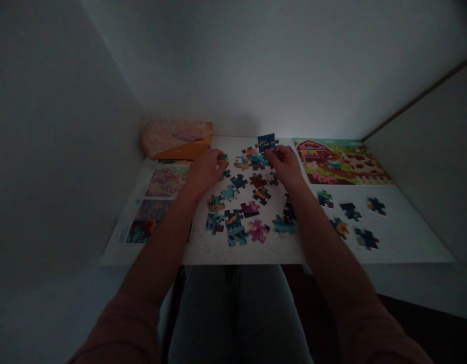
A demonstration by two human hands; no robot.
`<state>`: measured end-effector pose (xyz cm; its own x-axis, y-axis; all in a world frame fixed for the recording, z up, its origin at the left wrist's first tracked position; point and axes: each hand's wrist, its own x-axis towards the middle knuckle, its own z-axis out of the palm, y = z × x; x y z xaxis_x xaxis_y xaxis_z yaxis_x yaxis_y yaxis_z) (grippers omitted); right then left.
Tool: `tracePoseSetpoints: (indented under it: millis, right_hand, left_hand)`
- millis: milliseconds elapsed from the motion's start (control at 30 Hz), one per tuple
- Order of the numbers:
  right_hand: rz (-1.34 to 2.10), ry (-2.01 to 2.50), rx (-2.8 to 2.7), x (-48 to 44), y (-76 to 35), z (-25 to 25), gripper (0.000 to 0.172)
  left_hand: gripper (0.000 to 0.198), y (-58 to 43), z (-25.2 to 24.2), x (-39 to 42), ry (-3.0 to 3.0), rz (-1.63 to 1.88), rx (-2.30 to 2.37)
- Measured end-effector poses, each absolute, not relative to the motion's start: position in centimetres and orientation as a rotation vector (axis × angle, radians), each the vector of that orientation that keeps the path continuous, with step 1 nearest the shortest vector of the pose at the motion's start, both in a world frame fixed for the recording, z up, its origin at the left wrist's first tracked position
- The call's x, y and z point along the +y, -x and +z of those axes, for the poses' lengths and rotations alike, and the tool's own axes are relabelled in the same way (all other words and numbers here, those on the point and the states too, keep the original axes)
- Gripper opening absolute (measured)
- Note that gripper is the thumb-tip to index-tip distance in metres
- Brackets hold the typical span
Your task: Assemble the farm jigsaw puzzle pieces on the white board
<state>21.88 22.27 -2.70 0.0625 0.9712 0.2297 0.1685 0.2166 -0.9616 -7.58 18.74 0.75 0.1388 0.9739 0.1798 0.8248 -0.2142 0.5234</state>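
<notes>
My right hand (285, 166) pinches a dark blue puzzle piece (266, 141) by its lower edge, above the far side of the table. My left hand (206, 171) is closed, with a small teal puzzle piece (223, 157) at its fingertips, mostly hidden by the fingers. Between and below the hands lie several loose pieces, among them a purple piece (259, 231), a dark red piece (258, 180) and a teal piece (284, 226). Two dark blue and teal pieces (236, 228) sit together near the front edge. My right forearm covers part of some dark pieces.
An orange box (180, 139) stands at the back left against the wall. Below it lies a printed picture sheet (142, 205), partly under my left arm. At the back right is a farm picture puzzle (343, 162), with several loose pieces (367, 238) in front of it.
</notes>
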Motion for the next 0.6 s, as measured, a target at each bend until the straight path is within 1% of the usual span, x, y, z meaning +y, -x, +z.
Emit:
tracePoseSetpoints:
  millis: [133, 233, 400, 500, 600]
  right_hand:
    - [0.790, 1.211, -1.323, 22.9, -22.4, -3.1, 0.071]
    - [0.761, 1.210, -1.321, 23.2, -22.7, -3.6, 0.067]
    - [0.744, 1.267, -1.362, 24.0, -23.1, -4.9, 0.056]
    - [0.745, 1.307, -1.355, 24.3, -23.3, -5.5, 0.057]
    - [0.748, 1.305, -1.353, 24.5, -23.5, -5.8, 0.059]
  left_hand:
    - [0.037, 6.5, 0.4, 18.1, -2.187, 0.487, 1.893]
    - [0.036, 6.3, 0.2, 18.1, -2.208, 0.409, 1.945]
    - [0.031, 7.0, 0.0, 18.7, -2.187, 0.487, 1.919]
    - [0.030, 7.2, -0.1, 18.7, -2.169, 0.531, 1.931]
    - [0.030, 7.1, -0.2, 18.6, -2.163, 0.497, 1.926]
